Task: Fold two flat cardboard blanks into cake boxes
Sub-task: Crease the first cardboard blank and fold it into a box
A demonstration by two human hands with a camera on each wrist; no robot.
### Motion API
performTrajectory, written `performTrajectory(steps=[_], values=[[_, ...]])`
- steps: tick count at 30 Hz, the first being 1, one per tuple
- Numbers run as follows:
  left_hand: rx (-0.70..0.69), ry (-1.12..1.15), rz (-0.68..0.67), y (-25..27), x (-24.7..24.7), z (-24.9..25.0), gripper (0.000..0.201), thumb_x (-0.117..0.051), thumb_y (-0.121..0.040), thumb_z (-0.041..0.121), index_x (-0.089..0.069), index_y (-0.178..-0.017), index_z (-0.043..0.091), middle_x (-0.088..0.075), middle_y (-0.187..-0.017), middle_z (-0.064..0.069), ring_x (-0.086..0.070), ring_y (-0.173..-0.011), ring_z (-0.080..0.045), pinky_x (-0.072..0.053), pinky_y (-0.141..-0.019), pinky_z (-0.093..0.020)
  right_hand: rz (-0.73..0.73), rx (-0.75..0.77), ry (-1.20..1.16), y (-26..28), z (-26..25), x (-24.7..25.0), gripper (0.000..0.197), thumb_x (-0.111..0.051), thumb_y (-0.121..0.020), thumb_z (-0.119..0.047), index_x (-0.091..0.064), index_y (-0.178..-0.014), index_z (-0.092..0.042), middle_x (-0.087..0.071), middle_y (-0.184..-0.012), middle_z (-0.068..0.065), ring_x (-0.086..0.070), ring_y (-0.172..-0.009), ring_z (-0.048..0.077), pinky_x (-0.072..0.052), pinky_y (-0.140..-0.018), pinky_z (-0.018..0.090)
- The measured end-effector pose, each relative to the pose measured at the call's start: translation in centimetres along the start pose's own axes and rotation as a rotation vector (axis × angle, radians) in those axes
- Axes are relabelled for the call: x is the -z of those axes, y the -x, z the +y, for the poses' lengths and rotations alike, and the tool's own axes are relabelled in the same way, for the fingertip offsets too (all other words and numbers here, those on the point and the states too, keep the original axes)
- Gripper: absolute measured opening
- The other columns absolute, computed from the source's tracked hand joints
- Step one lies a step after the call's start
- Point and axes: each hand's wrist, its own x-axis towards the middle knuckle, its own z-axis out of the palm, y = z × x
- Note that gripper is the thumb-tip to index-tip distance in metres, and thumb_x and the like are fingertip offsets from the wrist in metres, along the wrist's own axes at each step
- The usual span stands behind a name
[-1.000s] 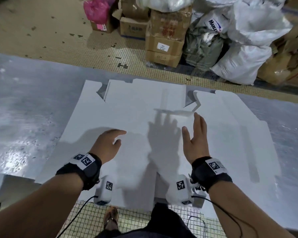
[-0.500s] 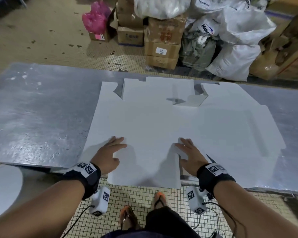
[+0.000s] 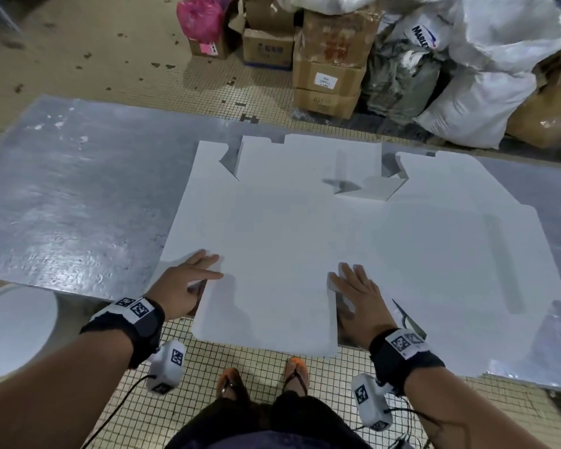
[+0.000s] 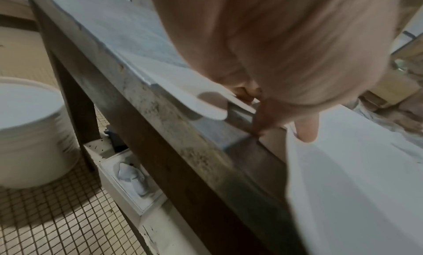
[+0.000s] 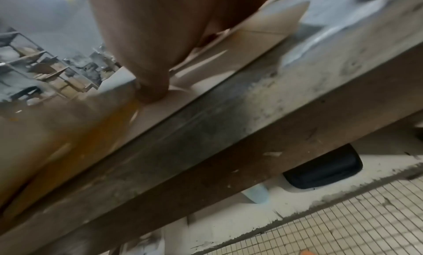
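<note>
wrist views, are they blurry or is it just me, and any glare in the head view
Right wrist view: heavily motion-smeared, the right hand and the table edge streaked. Left wrist view: the left hand soft and washed out, the floor tiles sharper. Head view: sharp, with glare patches on the metal tabletop and soft hand shadows on the cardboard blank.

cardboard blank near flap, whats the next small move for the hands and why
Probably lift the near flap upward. Both hands, left hand and right hand, sit at its side notches, it overhangs the table edge, and the cardboard blank lies flat.
</note>
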Motion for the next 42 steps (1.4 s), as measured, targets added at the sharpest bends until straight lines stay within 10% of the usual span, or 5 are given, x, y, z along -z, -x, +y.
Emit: performTrajectory(steps=[12,18,35,39,42], values=[[0.066,0.109,0.207,-1.5,0.6,0.5,0.008,-0.079,-0.083,0.019,-0.077,-0.077,0.022,-0.065,-0.092,0.037,-0.058,-0.099,0.015,-0.046,-0.081,-0.005,-0.010,-0.146,0.208,-1.4,-4.3,2.3,0.041,-0.029,-0.098,-0.046,-0.068,-0.103,-0.034,-0.056,-0.125,-0.010,-0.041,-0.123,0.015,-0.043,-0.099,0.042],[0.015,-0.134,0.193,-3.6,1.2,1.1,0.049,-0.065,-0.080,0.043,-0.050,-0.052,0.005,-0.051,-0.055,-0.003,-0.053,-0.061,-0.019,-0.041,-0.062,-0.030,-0.047,-0.432,0.176,-2.7,-6.1,3.6,0.038,-0.041,-0.100,-0.054,-0.065,-0.115,-0.028,-0.056,-0.131,0.001,-0.063,-0.106,0.026,-0.049,-0.084,0.032],[0.110,-0.321,0.031,-5.1,1.1,2.4,0.056,-0.066,-0.092,0.026,-0.047,-0.141,0.046,-0.021,-0.156,0.014,-0.038,-0.131,-0.021,-0.049,-0.099,-0.041,-0.069,-0.316,0.398,-3.8,-7.4,2.2,0.047,-0.040,-0.100,-0.027,-0.033,-0.146,-0.032,-0.019,-0.162,-0.004,-0.039,-0.133,0.027,-0.041,-0.101,0.041],[0.080,-0.497,-0.056,-5.8,1.1,3.8,0.052,-0.058,-0.094,0.022,-0.046,-0.143,0.037,-0.007,-0.164,0.021,-0.016,-0.145,-0.016,-0.028,-0.110,-0.044,-0.124,-0.191,0.513,-4.6,-7.5,1.5,0.058,-0.035,-0.092,-0.002,-0.037,-0.148,-0.015,-0.006,-0.166,-0.005,0.002,-0.153,0.026,0.020,-0.115,0.051],[0.082,-0.482,-0.098,-6.7,1.4,4.5,0.051,-0.061,-0.089,0.033,-0.049,-0.138,0.028,-0.012,-0.164,0.019,-0.009,-0.150,-0.010,-0.021,-0.116,-0.043,-0.181,-0.116,0.397,-5.5,-7.1,1.9,0.056,-0.035,-0.096,-0.005,-0.033,-0.152,-0.009,-0.010,-0.165,-0.007,0.002,-0.153,0.014,0.015,-0.118,0.034]])
